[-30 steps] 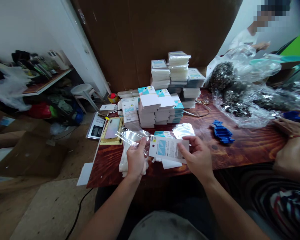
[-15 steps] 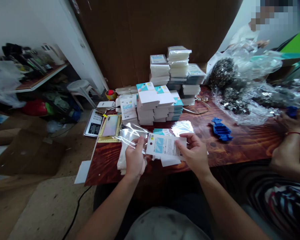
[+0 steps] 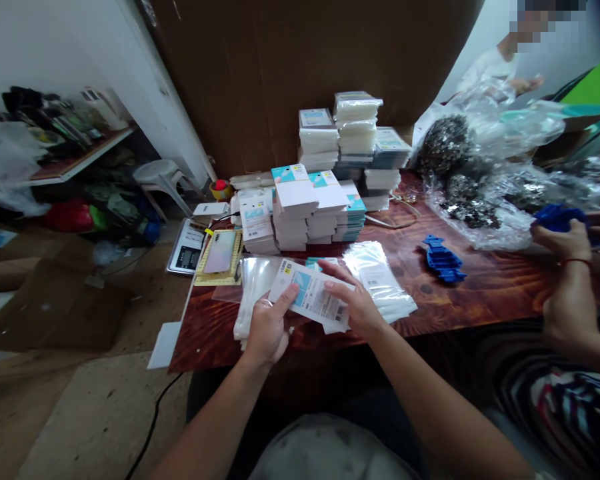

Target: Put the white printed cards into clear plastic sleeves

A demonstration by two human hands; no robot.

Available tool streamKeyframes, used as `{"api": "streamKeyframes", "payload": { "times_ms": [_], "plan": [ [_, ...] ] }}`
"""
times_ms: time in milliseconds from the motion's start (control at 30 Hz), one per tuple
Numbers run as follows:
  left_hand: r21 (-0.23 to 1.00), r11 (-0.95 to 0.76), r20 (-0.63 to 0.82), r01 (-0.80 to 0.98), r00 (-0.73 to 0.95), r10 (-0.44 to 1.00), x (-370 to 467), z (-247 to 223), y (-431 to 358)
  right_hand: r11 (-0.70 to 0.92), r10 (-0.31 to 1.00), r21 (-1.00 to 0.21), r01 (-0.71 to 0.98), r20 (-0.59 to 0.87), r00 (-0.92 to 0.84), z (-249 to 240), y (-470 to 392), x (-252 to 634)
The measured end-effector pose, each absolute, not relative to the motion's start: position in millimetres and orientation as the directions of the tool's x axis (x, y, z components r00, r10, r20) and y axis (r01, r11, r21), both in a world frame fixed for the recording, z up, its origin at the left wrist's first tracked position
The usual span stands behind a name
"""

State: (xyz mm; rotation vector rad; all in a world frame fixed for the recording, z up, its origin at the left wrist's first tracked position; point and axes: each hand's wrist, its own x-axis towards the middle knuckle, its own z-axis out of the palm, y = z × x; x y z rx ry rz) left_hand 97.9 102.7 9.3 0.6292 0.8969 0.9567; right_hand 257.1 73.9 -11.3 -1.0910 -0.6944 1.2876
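A white printed card (image 3: 313,299) with a light blue picture and a yellow mark is held tilted over the table edge. My left hand (image 3: 269,328) grips its left end, thumb on top; a clear plastic bag seems to be around the card, though its edges are hard to make out. On the card's right part lie the fingers of my right hand (image 3: 361,308), pinching it. Under my left hand is a pile of clear plastic bags (image 3: 254,277). Bagged cards (image 3: 380,277) lie fanned to the right, and blue-topped cards (image 3: 325,261) are partly hidden behind my right hand.
Stacks of cards (image 3: 296,193) and bagged packs (image 3: 359,123) stand at the back. A phone (image 3: 220,251) and a digital scale (image 3: 185,250) are at left. A blue plastic frame (image 3: 444,259) lies right, near bags of metal parts (image 3: 475,200). A co-worker's hand (image 3: 565,243) holds a blue part.
The card has moved left and tilted down to the right, with my right hand following it left. The loose clear film above my left hand has come down. The co-worker's hand has shifted left.
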Motion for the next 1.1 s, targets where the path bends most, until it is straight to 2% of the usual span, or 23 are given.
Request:
{"api": "streamKeyframes", "payload": {
  "times_ms": [67,133,233,300,400,433,567,633,767,933,1000,1100],
  "plan": [
    [0.785,0.480,-0.379,-0.391,0.311,0.872,93,12,105,-0.193,0.967,-0.849,-0.492,-0.251,0.055,-7,72,259],
    [0.795,0.487,-0.386,-0.361,0.319,0.866,87,14,107,-0.256,0.953,-0.814,-0.521,-0.302,0.003,-5,69,258],
    [0.821,0.469,-0.368,-0.326,0.325,0.871,80,15,108,-0.287,0.939,-0.824,-0.489,-0.343,0.026,-5,66,254],
    [0.835,0.461,-0.362,-0.300,0.332,0.871,77,13,107,-0.265,0.928,-0.852,-0.452,-0.352,0.119,-8,67,250],
    [0.848,0.462,-0.368,-0.262,0.336,0.867,76,10,104,-0.178,0.910,-0.909,-0.377,-0.298,0.289,-13,69,246],
    [0.849,0.460,-0.371,-0.259,0.326,0.869,76,10,104,-0.171,0.919,-0.914,-0.368,-0.282,0.275,-14,69,246],
    [0.847,0.465,-0.392,-0.258,0.288,0.874,74,11,104,-0.274,0.954,-0.883,-0.381,-0.301,0.012,-15,63,251],
    [0.852,0.468,-0.386,-0.235,0.321,0.865,75,12,100,-0.263,0.949,-0.896,-0.356,-0.306,0.069,-16,60,252],
    [0.871,0.462,-0.369,-0.169,0.396,0.841,80,9,89,-0.160,0.918,-0.956,-0.246,-0.236,0.319,-17,60,247],
    [0.880,0.468,-0.389,-0.083,0.441,0.809,83,6,88,-0.178,0.955,-0.936,-0.302,-0.238,0.175,-12,59,252],
    [0.892,0.450,-0.377,-0.046,0.475,0.795,87,9,89,-0.179,0.942,-0.944,-0.277,-0.246,0.227,-9,56,254],
    [0.904,0.427,-0.375,0.019,0.513,0.772,97,15,88,-0.121,0.950,-0.971,-0.206,-0.173,0.260,-3,54,258]
  ]
}}
